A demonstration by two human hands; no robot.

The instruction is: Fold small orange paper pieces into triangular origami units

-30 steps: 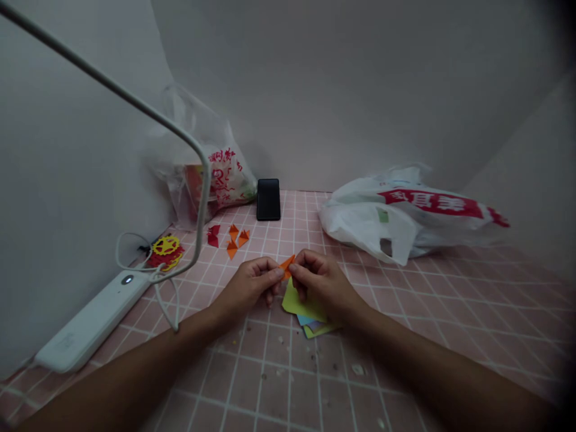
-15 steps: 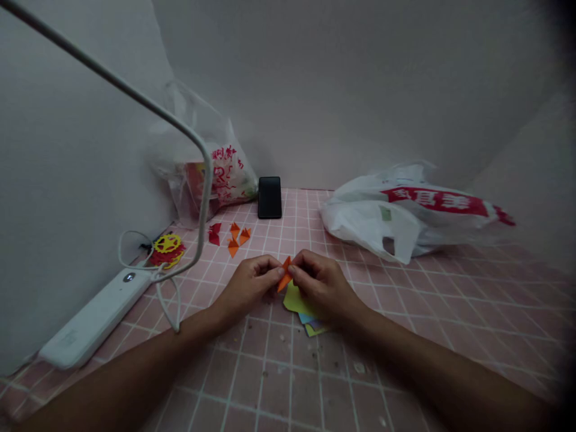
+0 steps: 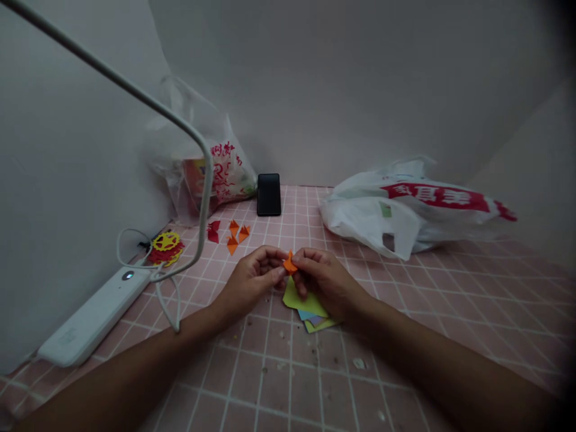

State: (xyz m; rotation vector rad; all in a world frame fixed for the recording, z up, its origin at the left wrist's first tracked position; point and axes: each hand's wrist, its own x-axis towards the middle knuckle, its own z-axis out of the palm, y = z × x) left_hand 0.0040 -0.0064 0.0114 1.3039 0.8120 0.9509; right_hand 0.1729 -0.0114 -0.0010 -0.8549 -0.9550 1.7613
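Note:
A small folded orange paper [image 3: 290, 264] is pinched between my two hands, above the pink tiled surface. My left hand [image 3: 255, 273] grips its left side with thumb and fingers. On its right side, the thumb and forefinger of my right hand [image 3: 330, 279] hold it, with other fingers curled below. Under my right hand lies a loose stack of coloured paper sheets [image 3: 306, 302], yellow-green on top with blue, purple and yellow edges showing. Several small orange folded papers [image 3: 233, 244] sit farther off to the left, beside a red folded paper [image 3: 213, 231].
A black phone [image 3: 269, 195] lies near the back wall. White plastic bags stand at the back left [image 3: 229, 174] and back right [image 3: 373, 222]. On the left are a white power strip [image 3: 94, 318], yellow and red cut-out shapes [image 3: 166, 243] and a pale bent rod [image 3: 207, 180].
The orange paper has turned from a slanted, narrow view to a more upright, wider one. My right fingers have shifted on it, with some now lower. The view has tilted slightly.

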